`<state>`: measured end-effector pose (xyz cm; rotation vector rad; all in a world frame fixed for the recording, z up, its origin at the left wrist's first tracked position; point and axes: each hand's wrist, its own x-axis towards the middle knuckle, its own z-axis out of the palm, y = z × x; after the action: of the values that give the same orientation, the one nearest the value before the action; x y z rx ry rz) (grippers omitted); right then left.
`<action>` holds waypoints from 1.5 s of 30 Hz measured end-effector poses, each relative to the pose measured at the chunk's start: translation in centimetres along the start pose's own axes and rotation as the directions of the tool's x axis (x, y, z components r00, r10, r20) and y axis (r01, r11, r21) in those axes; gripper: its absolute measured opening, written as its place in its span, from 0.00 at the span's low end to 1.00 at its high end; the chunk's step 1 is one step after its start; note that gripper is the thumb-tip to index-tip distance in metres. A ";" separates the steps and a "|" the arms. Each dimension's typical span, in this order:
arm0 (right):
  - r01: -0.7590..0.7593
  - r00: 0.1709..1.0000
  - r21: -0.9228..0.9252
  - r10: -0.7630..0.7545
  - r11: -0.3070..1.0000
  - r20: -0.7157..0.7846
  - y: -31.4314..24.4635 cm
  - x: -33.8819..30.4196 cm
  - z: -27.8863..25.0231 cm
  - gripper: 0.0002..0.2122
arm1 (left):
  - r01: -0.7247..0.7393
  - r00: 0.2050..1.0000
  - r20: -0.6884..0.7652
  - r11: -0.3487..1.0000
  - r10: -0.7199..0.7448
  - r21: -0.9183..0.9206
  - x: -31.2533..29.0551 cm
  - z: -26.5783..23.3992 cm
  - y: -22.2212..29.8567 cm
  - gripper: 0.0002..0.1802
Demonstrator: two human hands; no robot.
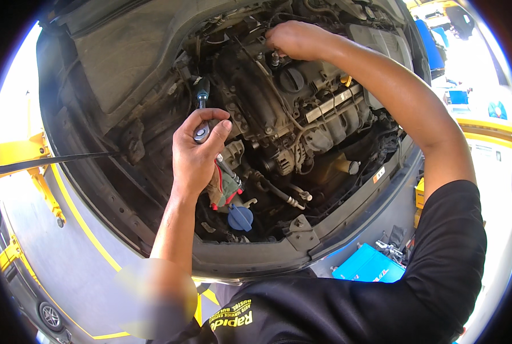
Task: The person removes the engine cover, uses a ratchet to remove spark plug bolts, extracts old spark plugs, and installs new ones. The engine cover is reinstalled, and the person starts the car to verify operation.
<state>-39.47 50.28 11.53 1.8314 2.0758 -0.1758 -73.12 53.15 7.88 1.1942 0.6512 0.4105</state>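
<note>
My left hand (pixel 194 157) is closed around a ratchet wrench (pixel 202 102), above the left side of the engine bay. The wrench's round chrome head shows between my thumb and fingers, and its teal-and-black handle points away from me. At the far side of the engine (pixel 256 94), my right hand (pixel 295 41) is closed with fingertips bent down. Beside those fingertips stands a small metal fitting (pixel 275 59); what they grip is hidden. Nearer to me than the right hand is a round black oil filler cap (pixel 292 81).
Below my left hand lie a red-and-green cloth (pixel 224 188) and a blue reservoir cap (pixel 240 218). The car's front edge (pixel 250 258) curves before me. A blue case (pixel 367 265) and tools sit at lower right. Yellow lift parts (pixel 18 152) stand left.
</note>
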 end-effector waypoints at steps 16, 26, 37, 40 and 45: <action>-0.111 0.989 0.018 0.108 0.994 0.105 0.0 -0.4 -0.8 0.13 | -0.032 0.999 0.019 0.947 0.028 0.320 0.1 0.3 -0.1 0.08; -0.327 0.933 0.120 0.300 0.937 0.198 0.6 1.6 2.0 0.17 | -0.011 0.999 0.047 0.968 -0.001 0.252 -0.1 0.2 -0.5 0.08; -0.282 0.959 0.292 0.272 0.914 0.075 0.2 -0.6 1.6 0.20 | -0.021 0.995 0.096 0.956 -0.008 0.292 -0.3 0.0 -0.6 0.11; -0.154 0.979 0.250 0.181 0.956 -0.090 0.6 -1.7 1.2 0.14 | 0.011 0.997 0.075 0.978 -0.027 0.210 -0.2 0.2 -0.6 0.12; -0.142 0.986 0.173 0.154 0.975 -0.056 1.4 -1.7 0.4 0.10 | -0.093 0.992 0.095 0.991 0.084 0.100 0.1 0.4 -0.8 0.11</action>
<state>-37.87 48.73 11.99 2.1121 2.0131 -0.2586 -72.76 52.65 7.18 1.3375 0.5474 0.3980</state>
